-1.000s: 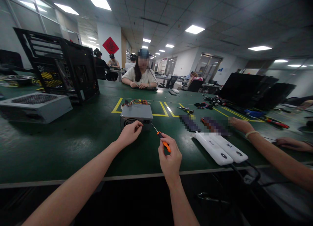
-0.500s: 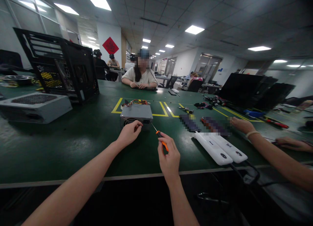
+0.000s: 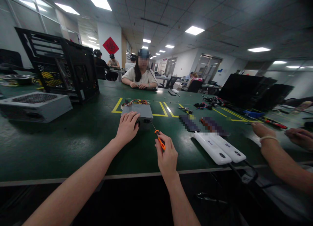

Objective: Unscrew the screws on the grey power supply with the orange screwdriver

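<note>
A grey computer power supply (image 3: pixel 144 111) lies on the green table, its bundle of coloured wires (image 3: pixel 137 102) at the far side. Over its near left edge rests my left hand (image 3: pixel 127 126), fingers stretched across the top and covering part of the fan side. My right hand (image 3: pixel 167 154) is closed round a screwdriver (image 3: pixel 160 140) with an orange and black handle. Its thin shaft points up and left to the lower right corner of the power supply, near the socket. Whether the tip sits in a screw is too small to tell.
To the left stand a black computer case (image 3: pixel 80 66) and a larger power supply (image 3: pixel 41 108). Two white devices with cables (image 3: pixel 212 148) lie on the right. A co-worker's hands (image 3: pixel 264 131) are further right. Another person (image 3: pixel 140 73) sits across the table.
My left hand has gone from curled fingers at the power supply's front to lying flat over its top edge. The screwdriver handle has shifted slightly up and left. The co-worker's hand moved right.
</note>
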`<state>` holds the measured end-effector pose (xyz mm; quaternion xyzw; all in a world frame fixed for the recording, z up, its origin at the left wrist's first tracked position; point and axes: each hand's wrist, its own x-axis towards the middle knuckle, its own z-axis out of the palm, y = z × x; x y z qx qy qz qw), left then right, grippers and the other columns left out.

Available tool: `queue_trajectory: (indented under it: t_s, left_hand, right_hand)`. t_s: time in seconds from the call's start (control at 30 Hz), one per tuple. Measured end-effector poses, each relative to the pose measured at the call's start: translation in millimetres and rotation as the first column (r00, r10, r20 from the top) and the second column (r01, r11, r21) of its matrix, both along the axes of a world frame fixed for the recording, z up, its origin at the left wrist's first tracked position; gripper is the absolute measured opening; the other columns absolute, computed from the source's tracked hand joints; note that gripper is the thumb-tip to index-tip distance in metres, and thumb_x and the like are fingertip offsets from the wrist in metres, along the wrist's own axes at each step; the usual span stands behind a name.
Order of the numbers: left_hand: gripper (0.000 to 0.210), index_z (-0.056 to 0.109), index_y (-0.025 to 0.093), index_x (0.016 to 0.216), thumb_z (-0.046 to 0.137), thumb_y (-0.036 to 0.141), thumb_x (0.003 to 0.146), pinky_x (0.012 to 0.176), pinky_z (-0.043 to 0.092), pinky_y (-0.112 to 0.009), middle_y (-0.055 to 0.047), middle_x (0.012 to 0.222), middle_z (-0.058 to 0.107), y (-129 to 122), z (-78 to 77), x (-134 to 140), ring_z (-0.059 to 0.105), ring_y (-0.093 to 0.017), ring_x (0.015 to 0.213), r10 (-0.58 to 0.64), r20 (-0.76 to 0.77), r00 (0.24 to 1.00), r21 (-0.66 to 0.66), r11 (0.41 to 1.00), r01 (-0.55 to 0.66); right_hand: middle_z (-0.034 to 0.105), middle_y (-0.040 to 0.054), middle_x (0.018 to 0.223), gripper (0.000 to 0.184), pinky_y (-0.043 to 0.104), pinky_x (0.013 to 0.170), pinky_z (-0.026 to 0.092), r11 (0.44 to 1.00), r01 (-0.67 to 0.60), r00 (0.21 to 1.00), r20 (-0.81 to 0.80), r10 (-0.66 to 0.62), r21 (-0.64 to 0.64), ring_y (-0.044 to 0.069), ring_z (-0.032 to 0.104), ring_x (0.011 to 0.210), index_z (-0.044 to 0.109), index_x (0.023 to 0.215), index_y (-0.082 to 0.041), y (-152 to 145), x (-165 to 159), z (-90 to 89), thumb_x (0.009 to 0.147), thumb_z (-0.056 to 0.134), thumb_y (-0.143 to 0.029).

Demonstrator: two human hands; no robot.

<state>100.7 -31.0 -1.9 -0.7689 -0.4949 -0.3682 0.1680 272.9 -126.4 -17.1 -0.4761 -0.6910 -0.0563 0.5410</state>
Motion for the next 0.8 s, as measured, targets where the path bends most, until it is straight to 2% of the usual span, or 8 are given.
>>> queue_trajectory:
  t_s: [0.1,0.27,0.43,0.5,0.67,0.73,0.8]
  left_hand:
    - [0.041,0.046,0.021,0.120,0.043,0.021,0.079,0.105,0.022,-0.043,-0.008,0.124,0.049,-2.8,2.3,1.1,0.039,-0.024,0.118,0.017,0.015,1.000,-0.029,0.999,-0.017]
    - [0.042,0.046,0.021,0.119,0.044,0.020,0.077,0.102,0.024,-0.044,-0.009,0.123,0.049,-5.5,6.2,0.8,0.040,-0.026,0.116,0.033,0.003,0.999,-0.059,0.998,-0.033]
    - [0.041,0.047,0.020,0.118,0.045,0.021,0.077,0.098,0.028,-0.041,-0.009,0.122,0.050,-5.5,8.4,-0.8,0.042,-0.026,0.113,0.057,-0.058,0.997,-0.056,0.997,-0.060]
    - [0.041,0.047,0.020,0.117,0.045,0.022,0.077,0.097,0.028,-0.041,-0.009,0.122,0.050,-5.8,9.0,-1.4,0.042,-0.027,0.112,0.072,-0.069,0.995,-0.053,0.996,-0.076]
    - [0.040,0.047,0.020,0.115,0.048,0.025,0.075,0.095,0.028,-0.042,-0.010,0.119,0.050,-6.6,8.0,-6.5,0.043,-0.028,0.110,0.095,-0.057,0.994,-0.060,0.993,-0.098]
    - [0.040,0.047,0.020,0.114,0.049,0.027,0.074,0.095,0.028,-0.043,-0.010,0.118,0.050,-6.5,7.0,-10.4,0.042,-0.028,0.110,0.102,-0.043,0.994,-0.064,0.992,-0.105]
    - [0.042,0.046,0.020,0.114,0.050,0.029,0.073,0.096,0.027,-0.043,-0.011,0.117,0.049,-6.1,6.0,-14.8,0.041,-0.028,0.111,0.110,-0.042,0.993,-0.067,0.991,-0.112]
  right_hand:
    - [0.058,0.0102,0.105,0.017,0.033,0.076,0.052,1.000,0.015,0.999,-0.036,-0.015,-0.022,0.019,0.058,0.097,0.050,0.102,-0.019,-0.1,-0.1,2.9,0.086,0.044,-0.021]
    - [0.053,0.0124,0.106,0.023,0.035,0.079,0.050,1.000,-0.028,0.999,0.028,0.028,0.004,0.019,0.055,0.099,0.045,0.108,-0.017,-0.6,-1.8,3.9,0.085,0.042,-0.018]
    - [0.059,0.0074,0.090,0.019,0.032,0.066,0.051,0.993,0.090,0.995,-0.025,-0.092,-0.074,0.018,0.062,0.079,0.048,0.102,-0.017,-0.4,0.7,-0.4,0.088,0.040,-0.027]
    - [0.060,0.0060,0.087,0.017,0.031,0.065,0.050,0.993,0.083,0.996,-0.030,-0.085,-0.086,0.017,0.062,0.076,0.049,0.099,-0.018,-0.4,0.6,0.5,0.088,0.040,-0.028]
    - [0.052,0.0122,0.105,0.018,0.034,0.075,0.050,1.000,-0.014,1.000,0.018,0.014,0.015,0.020,0.055,0.097,0.046,0.102,-0.017,-0.2,-5.8,6.0,0.084,0.043,-0.019]
    - [0.053,0.0115,0.103,0.022,0.034,0.075,0.050,0.998,-0.040,0.998,0.059,0.038,0.048,0.020,0.055,0.095,0.043,0.106,-0.017,0.1,-7.8,6.7,0.084,0.043,-0.016]
    - [0.056,0.0088,0.094,0.023,0.031,0.070,0.050,0.997,-0.011,0.994,0.105,0.003,0.074,0.018,0.058,0.085,0.044,0.107,-0.018,0.5,-8.6,7.0,0.084,0.043,-0.017]
